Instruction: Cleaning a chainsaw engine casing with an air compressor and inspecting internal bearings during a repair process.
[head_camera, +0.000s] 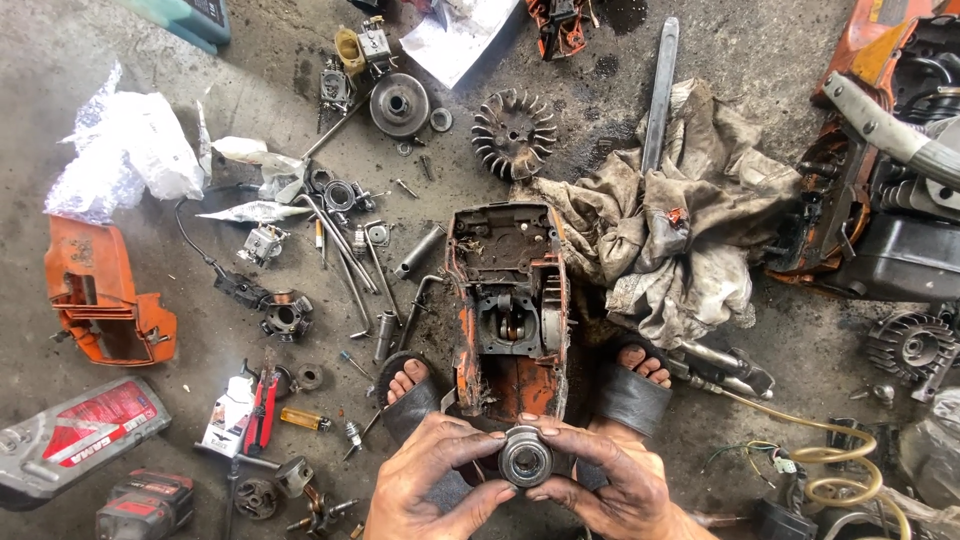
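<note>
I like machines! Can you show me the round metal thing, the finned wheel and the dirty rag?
round metal part (526, 457), head view, its centre hub
finned wheel (513, 132), head view, middle
dirty rag (680, 235), head view, crumpled middle

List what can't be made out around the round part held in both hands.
Head view only:
- Round metal part: its rim and underside are hidden by the fingers of the left hand and right hand.
- Engine housing: its near end is hidden by the hands.
- Wrists: cut off by the bottom edge.
</note>
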